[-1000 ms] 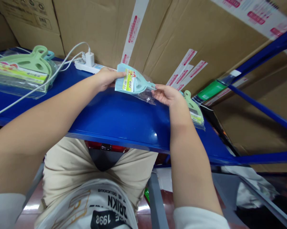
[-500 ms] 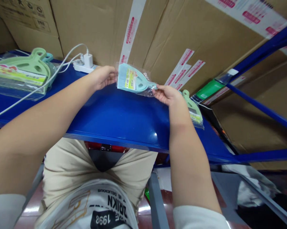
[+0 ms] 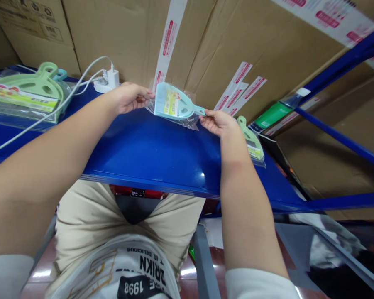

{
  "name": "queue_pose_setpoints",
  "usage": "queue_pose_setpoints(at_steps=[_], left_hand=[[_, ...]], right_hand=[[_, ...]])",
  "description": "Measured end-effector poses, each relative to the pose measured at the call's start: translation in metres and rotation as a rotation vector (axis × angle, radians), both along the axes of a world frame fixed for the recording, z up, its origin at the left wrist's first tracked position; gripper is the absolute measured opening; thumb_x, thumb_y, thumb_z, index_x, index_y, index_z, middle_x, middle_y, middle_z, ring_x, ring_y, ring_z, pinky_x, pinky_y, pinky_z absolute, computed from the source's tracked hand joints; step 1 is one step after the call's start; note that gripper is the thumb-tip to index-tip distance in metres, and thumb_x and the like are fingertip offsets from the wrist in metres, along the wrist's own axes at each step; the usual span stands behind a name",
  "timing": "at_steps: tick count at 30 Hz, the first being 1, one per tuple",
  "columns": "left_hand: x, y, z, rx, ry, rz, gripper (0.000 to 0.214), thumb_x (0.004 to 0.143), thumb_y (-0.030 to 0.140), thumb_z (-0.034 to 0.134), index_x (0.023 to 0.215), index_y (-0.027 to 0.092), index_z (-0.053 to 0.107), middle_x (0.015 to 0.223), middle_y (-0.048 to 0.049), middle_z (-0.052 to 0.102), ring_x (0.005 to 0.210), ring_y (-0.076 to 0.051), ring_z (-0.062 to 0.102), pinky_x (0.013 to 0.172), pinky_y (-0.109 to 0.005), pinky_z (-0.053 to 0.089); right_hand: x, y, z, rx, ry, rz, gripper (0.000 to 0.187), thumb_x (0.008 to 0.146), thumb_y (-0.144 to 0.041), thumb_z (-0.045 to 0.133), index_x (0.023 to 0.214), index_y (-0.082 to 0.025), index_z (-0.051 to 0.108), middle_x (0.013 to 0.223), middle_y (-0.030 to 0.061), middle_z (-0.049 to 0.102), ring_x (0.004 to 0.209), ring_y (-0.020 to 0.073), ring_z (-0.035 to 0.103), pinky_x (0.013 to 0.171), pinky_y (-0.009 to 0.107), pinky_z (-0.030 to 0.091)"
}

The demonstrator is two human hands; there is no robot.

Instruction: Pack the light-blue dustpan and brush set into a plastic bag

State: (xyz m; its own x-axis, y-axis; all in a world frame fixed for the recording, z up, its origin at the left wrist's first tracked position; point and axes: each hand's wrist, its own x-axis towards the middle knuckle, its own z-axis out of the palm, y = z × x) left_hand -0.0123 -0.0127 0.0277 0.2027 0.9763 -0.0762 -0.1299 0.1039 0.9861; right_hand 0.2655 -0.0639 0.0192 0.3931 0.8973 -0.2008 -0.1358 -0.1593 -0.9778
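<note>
A small light-blue dustpan (image 3: 174, 106) with a yellow label sits inside a clear plastic bag, held just above the blue shelf (image 3: 149, 153). My left hand (image 3: 129, 97) pinches the bag at the pan's wide end. My right hand (image 3: 219, 122) grips the bag at the handle end. A green dustpan in a bag (image 3: 252, 141) lies on the shelf right beside my right wrist.
A stack of bagged green dustpans (image 3: 25, 93) lies at the shelf's far left. A white power strip with a charger (image 3: 107, 81) and white cables run across the back. Cardboard boxes (image 3: 236, 37) stand behind. A green-capped item (image 3: 275, 112) rests at right.
The blue dustpan has tilted up slightly and shifted a little away from me; the bag now covers more of the pan. Both hands kept their hold.
</note>
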Motion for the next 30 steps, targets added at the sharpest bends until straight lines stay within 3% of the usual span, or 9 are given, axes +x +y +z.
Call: queue_pose_setpoints(at_steps=[5,13,16,20,24,27,30], left_hand=[[-0.005,0.005,0.002,-0.025,0.036,0.033,0.033,0.085,-0.005,0.069,0.088,0.027,0.071,0.066,0.0035,0.077,0.135,-0.02,0.068,0.135,-0.035,0.041],[-0.01,-0.002,0.009,-0.033,0.072,0.016,0.03,0.092,0.001,0.071,0.088,0.03,0.067,0.064,0.0053,0.074,0.106,-0.017,0.073,0.127,-0.034,0.051],[-0.01,-0.003,0.007,-0.089,0.133,-0.073,0.019,0.098,0.012,0.072,0.091,0.03,0.07,0.066,0.0002,0.076,0.115,-0.023,0.075,0.121,-0.04,0.057],[-0.008,0.002,-0.001,-0.097,0.22,-0.035,0.032,0.084,-0.004,0.076,0.086,0.027,0.071,0.072,-0.0022,0.078,0.129,-0.028,0.076,0.118,-0.042,0.061],[-0.009,0.009,-0.006,-0.117,0.252,0.02,0.032,0.076,-0.007,0.076,0.085,0.023,0.072,0.092,-0.0123,0.083,0.131,-0.032,0.078,0.113,-0.043,0.064],[-0.011,0.013,-0.006,-0.13,0.232,0.05,0.024,0.079,0.001,0.079,0.092,0.021,0.077,0.101,-0.0186,0.084,0.133,-0.037,0.077,0.11,-0.045,0.066],[-0.009,0.015,-0.008,-0.137,0.143,0.061,0.013,0.087,0.021,0.085,0.098,0.02,0.079,0.108,-0.0241,0.084,0.127,-0.043,0.079,0.108,-0.051,0.066]], right_hand=[[0.001,-0.002,0.001,0.005,0.043,-0.029,0.031,0.106,-0.004,0.05,0.08,-0.02,0.058,0.075,0.0024,0.065,0.064,0.009,0.066,0.064,0.014,0.062],[0.007,0.004,-0.002,0.039,-0.037,-0.054,0.027,0.101,-0.003,0.055,0.082,-0.022,0.057,0.072,0.0006,0.063,0.067,0.0114,0.068,0.069,0.018,0.067],[0.008,0.004,-0.001,0.042,-0.015,-0.076,0.023,0.101,-0.004,0.056,0.086,-0.022,0.06,0.07,-0.0003,0.062,0.068,0.0117,0.068,0.069,0.019,0.067],[0.003,-0.003,0.004,0.029,-0.006,-0.081,0.023,0.101,-0.001,0.055,0.091,-0.02,0.063,0.073,-0.0004,0.064,0.068,0.0107,0.067,0.07,0.018,0.065],[-0.006,-0.012,0.013,0.019,-0.006,-0.076,0.028,0.104,0.001,0.051,0.088,-0.02,0.06,0.072,-0.0015,0.063,0.063,0.008,0.064,0.065,0.014,0.061],[-0.012,-0.017,0.018,0.011,-0.013,-0.073,0.031,0.106,0.001,0.05,0.085,-0.02,0.058,0.07,-0.002,0.062,0.058,0.0064,0.061,0.057,0.012,0.056],[-0.015,-0.019,0.021,0.02,-0.023,-0.063,0.033,0.106,0.002,0.05,0.083,-0.019,0.058,0.069,-0.0019,0.062,0.057,0.0056,0.06,0.054,0.011,0.054]])
